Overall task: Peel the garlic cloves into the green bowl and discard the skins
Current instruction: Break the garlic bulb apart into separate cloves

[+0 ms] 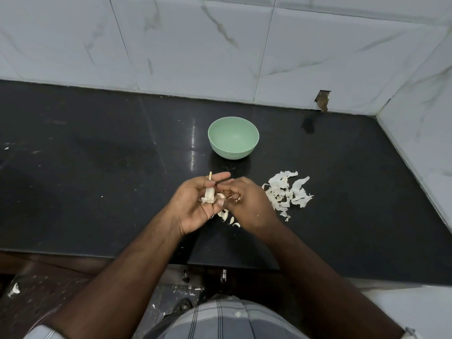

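Two hands together: left hand (195, 204) cradling garlic head (209, 194), right hand (247, 204) pinching a clove.

Path to green bowl (233, 138) open – skins (287, 192) heaped right, wall (415, 133) beyond.

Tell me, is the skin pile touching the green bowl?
Apart. The head view shows bare black counter between the green bowl and the skin pile, which lies nearer the person, to the right.
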